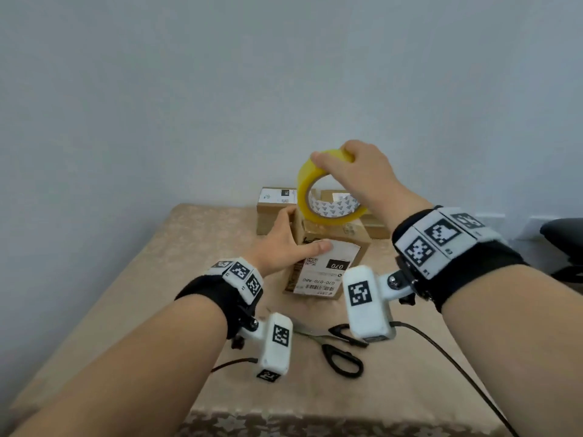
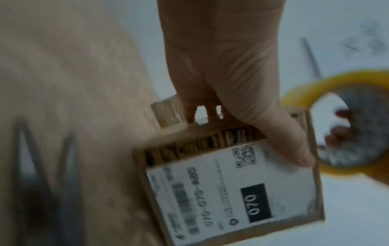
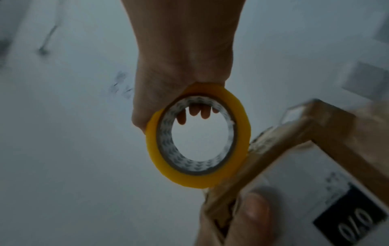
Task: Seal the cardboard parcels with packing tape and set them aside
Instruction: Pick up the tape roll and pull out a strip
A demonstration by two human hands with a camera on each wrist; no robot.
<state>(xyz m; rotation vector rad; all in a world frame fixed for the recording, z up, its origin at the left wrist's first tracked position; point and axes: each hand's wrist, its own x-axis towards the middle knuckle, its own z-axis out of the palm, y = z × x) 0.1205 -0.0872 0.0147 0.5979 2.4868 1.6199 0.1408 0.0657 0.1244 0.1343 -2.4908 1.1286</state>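
Observation:
A small cardboard parcel (image 1: 328,263) with a white label marked 070 stands upright in the middle of the table. My left hand (image 1: 284,244) grips its upper left corner, thumb across the label's top edge (image 2: 299,156) and fingers behind. My right hand (image 1: 356,171) holds a yellow roll of packing tape (image 1: 318,190) by its top rim, fingers hooked through the core (image 3: 195,114). The roll's lower edge sits at the parcel's top (image 3: 280,146). Whether a tape strip is stuck to the cardboard I cannot tell.
Two more cardboard parcels (image 1: 274,209) sit at the table's far edge against the wall, one behind the roll (image 1: 372,225). Black-handled scissors (image 1: 334,345) lie on the beige tablecloth (image 1: 157,279) near me. A dark chair (image 1: 564,238) stands at the right.

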